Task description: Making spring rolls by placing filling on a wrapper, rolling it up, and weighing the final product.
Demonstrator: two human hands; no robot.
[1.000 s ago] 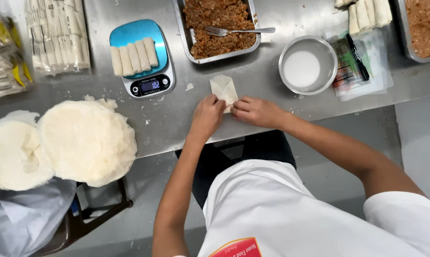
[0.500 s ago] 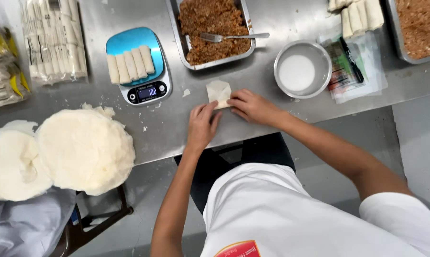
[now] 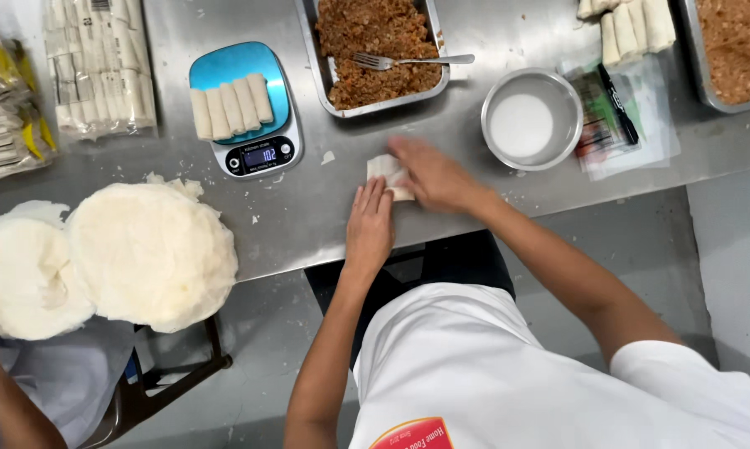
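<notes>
Both hands, left hand point(image 3: 369, 226) and right hand point(image 3: 431, 175), pressing flat a pale, half-rolled pastry wrapper point(image 3: 386, 170) on steel tabletop point(image 3: 308, 218); probably soft, tearable, best pinched at edges.

Upper left — blue scale point(image 3: 240, 83), pale rolls point(image 3: 230, 106). Top centre — brown filling point(image 3: 377, 46) in grey tray point(image 3: 312, 58). Lower left: white wrappers point(image 3: 146, 254). White liquid in steel bowl point(image 3: 489, 100).

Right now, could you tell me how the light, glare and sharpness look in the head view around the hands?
In the head view the light is even and soft. The steel table shows dull sheen, no hard glare. The left hand and right hand on the folded wrapper look slightly soft; the scale is sharper. The lower left corner is dark and blurred.
</notes>
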